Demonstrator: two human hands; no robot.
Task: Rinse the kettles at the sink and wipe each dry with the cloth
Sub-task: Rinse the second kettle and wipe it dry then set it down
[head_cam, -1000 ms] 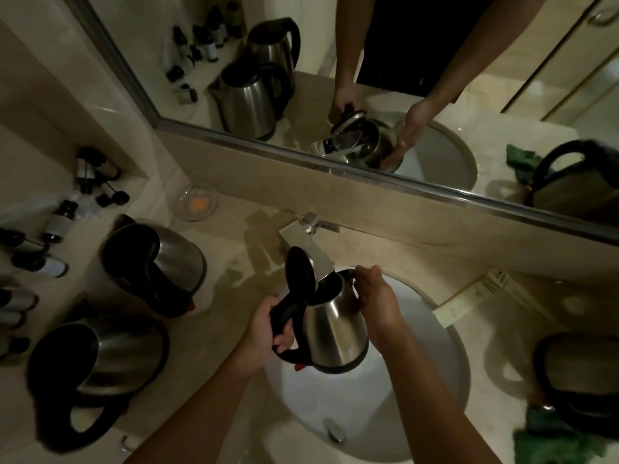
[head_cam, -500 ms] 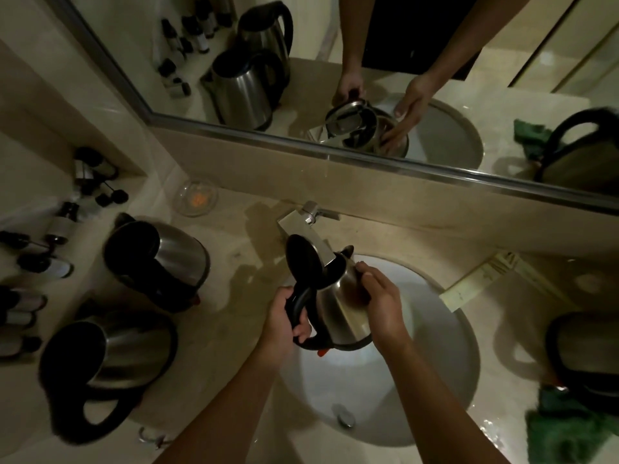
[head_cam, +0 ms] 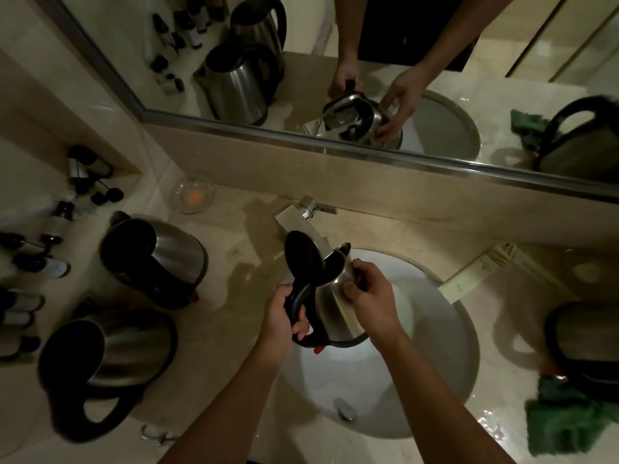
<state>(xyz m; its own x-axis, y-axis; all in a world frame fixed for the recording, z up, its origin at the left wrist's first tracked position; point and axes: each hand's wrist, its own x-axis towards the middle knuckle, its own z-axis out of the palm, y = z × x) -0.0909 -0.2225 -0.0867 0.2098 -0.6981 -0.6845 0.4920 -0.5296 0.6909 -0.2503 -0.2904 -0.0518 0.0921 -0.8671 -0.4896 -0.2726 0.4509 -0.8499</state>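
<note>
A steel kettle (head_cam: pixel 335 313) with its black lid flipped open hangs over the white sink (head_cam: pixel 435 363), its mouth just under the tap (head_cam: pixel 301 217). My left hand (head_cam: pixel 283 316) grips its black handle. My right hand (head_cam: pixel 371 296) holds the kettle's body near the rim, thumb on the steel side. Two more steel kettles (head_cam: pixel 157 259) (head_cam: pixel 110 360) stand on the counter at the left. Another kettle (head_cam: pixel 582 339) stands at the right, beside a green cloth (head_cam: pixel 569 420).
Small dark-capped bottles (head_cam: pixel 57 226) line the left ledge. A glass dish (head_cam: pixel 192 194) sits by the back wall left of the tap. A mirror (head_cam: pixel 368 61) runs across the back. A folded paper card (head_cam: pixel 475 272) lies right of the sink. The counter near the cloth is wet.
Both hands have carried the kettle up and back toward the tap, bringing its open mouth under the spout. My right hand has shifted its hold on the body near the rim.
</note>
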